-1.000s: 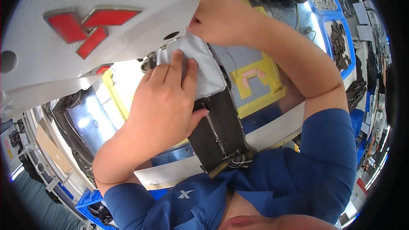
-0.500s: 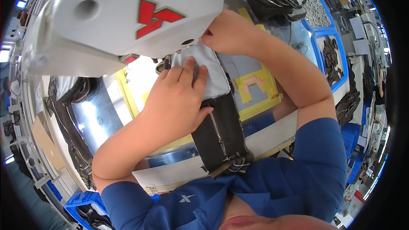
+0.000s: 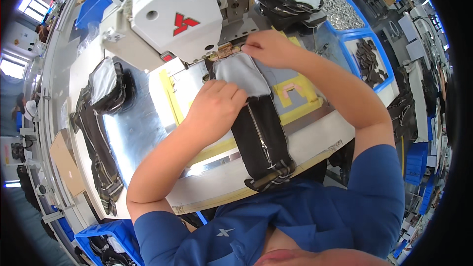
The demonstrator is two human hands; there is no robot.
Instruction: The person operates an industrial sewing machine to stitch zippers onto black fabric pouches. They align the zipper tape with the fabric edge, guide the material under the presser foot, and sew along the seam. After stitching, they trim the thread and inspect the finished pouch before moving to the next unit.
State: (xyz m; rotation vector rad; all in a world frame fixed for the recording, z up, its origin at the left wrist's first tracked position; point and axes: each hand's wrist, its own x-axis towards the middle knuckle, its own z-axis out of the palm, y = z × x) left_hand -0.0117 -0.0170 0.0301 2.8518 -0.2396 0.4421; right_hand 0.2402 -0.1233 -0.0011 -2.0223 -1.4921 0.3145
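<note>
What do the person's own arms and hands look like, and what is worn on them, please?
The left hand and right hand are bare, with no glove visible. Both forearms are uncovered, and no watch or bracelet shows. Short, plain dark blue sleeves end above the elbows; they belong to a shirt with a small white emblem.

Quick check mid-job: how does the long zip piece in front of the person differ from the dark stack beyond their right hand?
Pose: the zip piece lies stretched out toward the person, while the dark stack is piled in layers.
Contact: the left hand is on the zip piece's left side; no hand touches the dark stack.
Shared: both show black fabric and paler grey fabric.
</note>
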